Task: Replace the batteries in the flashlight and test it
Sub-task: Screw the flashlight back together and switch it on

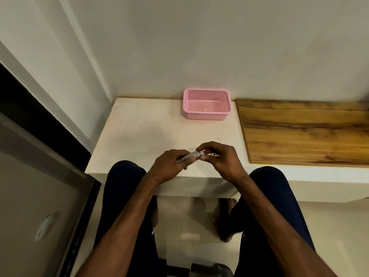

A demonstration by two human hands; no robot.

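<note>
Between the fingers of both hands: flashlight (192, 155), small and silver, held in the air just above the near part of the table (151, 132).
Left hand (171, 164): fingers curled round the barrel, thumb on top; only the barrel's left tip shows past the knuckles.
Right hand (221, 158): fingertips pinch the ringed collar at the right end, palm arched over it.
Long axis: runs left to right between the two grips, the right end a touch farther from the body.
Pointing: collared end faces the right fingertips. Whether that is the lens end or the tail cap, cannot tell.
Beyond the right fingertips: a small pale thing (214, 155), too small to name.
Risk, cap: if the collar is being turned, it may come free all at once, slip the pinch and roll off the near edge under the wrists.
Risk, batteries: with that end open and tipped down, cells could slide out onto the floor.
Risk, thread: refitting at an angle may cross the threads, and the test would then fail.
Far past the fingers: pink basket (206, 116) by the wall.
</note>
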